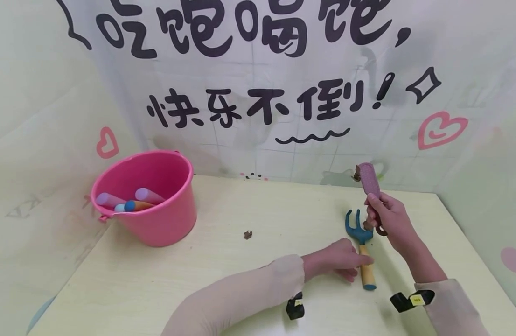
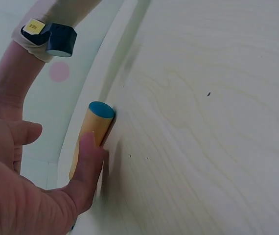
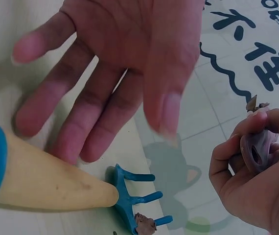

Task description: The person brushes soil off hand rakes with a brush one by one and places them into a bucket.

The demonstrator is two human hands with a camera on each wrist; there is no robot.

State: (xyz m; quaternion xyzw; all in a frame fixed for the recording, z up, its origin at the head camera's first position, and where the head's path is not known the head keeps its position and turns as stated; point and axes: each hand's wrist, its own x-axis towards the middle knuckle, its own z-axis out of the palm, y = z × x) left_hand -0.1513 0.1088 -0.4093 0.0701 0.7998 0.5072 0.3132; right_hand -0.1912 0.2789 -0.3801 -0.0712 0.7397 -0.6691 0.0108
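Observation:
A small garden hand fork with blue tines [image 1: 359, 232] and a wooden handle [image 1: 366, 270] lies on the table. A brown clump [image 3: 145, 224] sticks to one of its tines. Beside the handle is my left hand [image 1: 335, 259], its fingers spread and loosely bent in the right wrist view, with nothing gripped. Whether a finger touches the handle I cannot tell. Above the fork's tines, my right hand [image 1: 390, 217] grips a purple brush-like tool [image 1: 369, 179] with a dotted flat head and a holed handle end. A brown bit [image 1: 357, 173] clings to its head.
A pink bucket [image 1: 170, 224] stands at the table's left back, with several tool handles [image 1: 144, 205] inside. A brown crumb [image 1: 247, 234] lies mid-table [image 1: 216, 266]. Behind the table hangs a white printed sheet [image 1: 249, 70]; sheets also close off both sides.

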